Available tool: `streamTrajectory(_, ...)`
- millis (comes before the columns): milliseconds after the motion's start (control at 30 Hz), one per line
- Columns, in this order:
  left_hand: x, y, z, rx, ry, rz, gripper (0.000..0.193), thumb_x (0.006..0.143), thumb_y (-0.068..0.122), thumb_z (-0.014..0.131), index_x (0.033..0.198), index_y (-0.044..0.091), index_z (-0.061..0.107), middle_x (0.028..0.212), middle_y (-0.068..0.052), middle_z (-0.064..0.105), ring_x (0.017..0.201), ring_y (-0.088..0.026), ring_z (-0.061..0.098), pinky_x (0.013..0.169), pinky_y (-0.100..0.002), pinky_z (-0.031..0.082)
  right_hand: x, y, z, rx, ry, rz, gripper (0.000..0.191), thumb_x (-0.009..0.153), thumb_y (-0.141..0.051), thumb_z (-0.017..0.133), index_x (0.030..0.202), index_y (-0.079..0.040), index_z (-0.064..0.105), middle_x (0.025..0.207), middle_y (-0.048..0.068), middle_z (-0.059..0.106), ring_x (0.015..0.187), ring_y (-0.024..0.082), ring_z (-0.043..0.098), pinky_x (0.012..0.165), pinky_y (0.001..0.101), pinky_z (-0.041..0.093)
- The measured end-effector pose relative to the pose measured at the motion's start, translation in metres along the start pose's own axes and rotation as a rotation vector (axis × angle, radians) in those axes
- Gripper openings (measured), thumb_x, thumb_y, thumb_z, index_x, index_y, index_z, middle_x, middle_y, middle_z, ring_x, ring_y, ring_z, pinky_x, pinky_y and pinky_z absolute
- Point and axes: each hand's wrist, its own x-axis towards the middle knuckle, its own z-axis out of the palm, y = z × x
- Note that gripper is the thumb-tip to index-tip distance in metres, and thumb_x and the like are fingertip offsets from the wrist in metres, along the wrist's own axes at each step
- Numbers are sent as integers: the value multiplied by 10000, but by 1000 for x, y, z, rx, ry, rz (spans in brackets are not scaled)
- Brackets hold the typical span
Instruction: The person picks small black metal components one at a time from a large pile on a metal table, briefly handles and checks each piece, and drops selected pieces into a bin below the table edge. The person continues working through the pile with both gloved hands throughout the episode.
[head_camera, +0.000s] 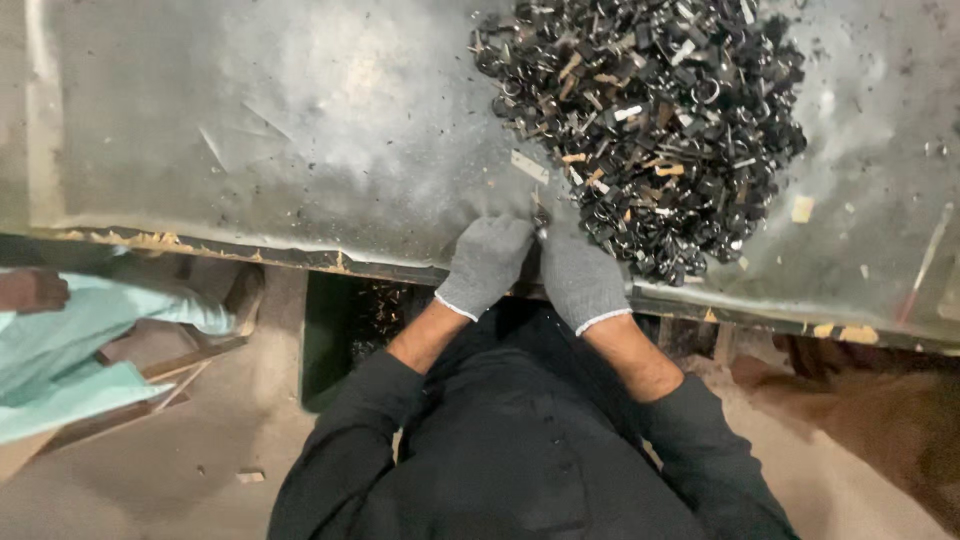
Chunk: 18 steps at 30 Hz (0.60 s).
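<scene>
Both my hands wear grey knit gloves and meet at the near edge of a dull metal table (300, 130). My left hand (487, 262) and my right hand (580, 275) are closed together on a small dark metal part (540, 222) pinched between their fingertips. Just beyond them lies a large pile of small black metal parts (650, 120), rings and clips mixed with a few tan and white pieces. The pile's near edge almost touches my right hand. My black sleeves are pushed up my forearms.
A person in pale green clothing (80, 350) is at the left, below the table edge. A green bin (345, 330) stands under the table in front of me. Sawdust-like debris covers the floor. Loose chips lie on the table at the right (802, 208).
</scene>
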Motion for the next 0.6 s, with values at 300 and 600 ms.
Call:
streamTrajectory(300,0,-1,-4,-163,130,-48,399,823,55,653,1222,55,638,1022,-124,701,915,-318,682,812,-436,535,-13,-2,-11,-120,177,-221,549,973,-162,515,1466,67,440,1181,314,693,746,417,735,605,510,594)
streamTrajectory(600,-6,3,-6,-182,123,-148,427,827,55,684,1251,46,635,978,-95,699,883,-311,689,777,-431,540,14,16,-19,257,-202,-121,589,974,-233,582,1484,-20,378,994,286,718,859,476,698,766,571,556)
